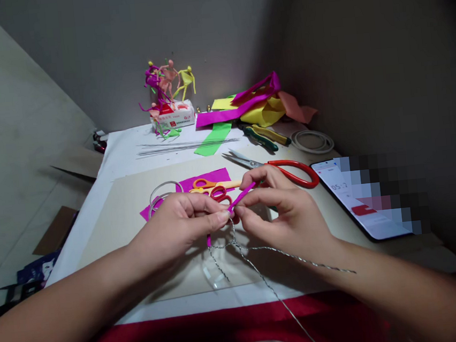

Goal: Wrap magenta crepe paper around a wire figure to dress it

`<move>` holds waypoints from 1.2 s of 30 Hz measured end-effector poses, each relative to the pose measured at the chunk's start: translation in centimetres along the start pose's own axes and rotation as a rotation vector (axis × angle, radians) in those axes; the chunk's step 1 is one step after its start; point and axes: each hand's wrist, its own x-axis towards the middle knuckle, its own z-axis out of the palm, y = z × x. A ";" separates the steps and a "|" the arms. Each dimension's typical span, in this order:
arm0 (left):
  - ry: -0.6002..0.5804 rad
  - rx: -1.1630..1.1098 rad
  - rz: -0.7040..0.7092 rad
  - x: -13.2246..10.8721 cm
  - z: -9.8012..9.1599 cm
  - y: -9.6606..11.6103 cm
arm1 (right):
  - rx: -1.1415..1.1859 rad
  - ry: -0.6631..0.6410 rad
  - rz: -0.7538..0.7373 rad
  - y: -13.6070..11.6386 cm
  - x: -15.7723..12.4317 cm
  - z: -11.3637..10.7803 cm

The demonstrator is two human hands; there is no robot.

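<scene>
On the smartphone [359, 198] lying at the right of the table, large digits near the top of the screen read "05:", followed by a character too unclear to read; pixelation covers part of the display, and the smaller lines stay illegible. The white packet [172, 115] carries red print, too small to read.

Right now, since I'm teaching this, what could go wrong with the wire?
The loose wire end beside the right hand could scratch the right forearm. The magenta paper strip, pinched also by the left hand, might slip. The long wire strand trailing past the table edge might snag.
</scene>
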 end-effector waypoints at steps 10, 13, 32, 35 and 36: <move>-0.001 0.070 0.009 0.0 0.2 0.1 | -0.003 -0.001 -0.009 0.1 -0.1 0.1; -0.007 0.055 0.009 0.0 0.2 0.1 | -0.018 0.002 -0.015 0.1 -0.1 0.2; -0.036 -0.113 -0.020 0.2 0.1 0.0 | -0.026 -0.031 -0.006 0.2 -0.1 0.1; -0.029 -0.127 -0.024 0.1 0.1 0.1 | -0.049 -0.007 -0.014 0.0 -0.1 -0.1; -0.032 -0.134 -0.025 0.1 0.1 0.1 | -0.056 0.012 -0.022 0.0 0.0 -0.1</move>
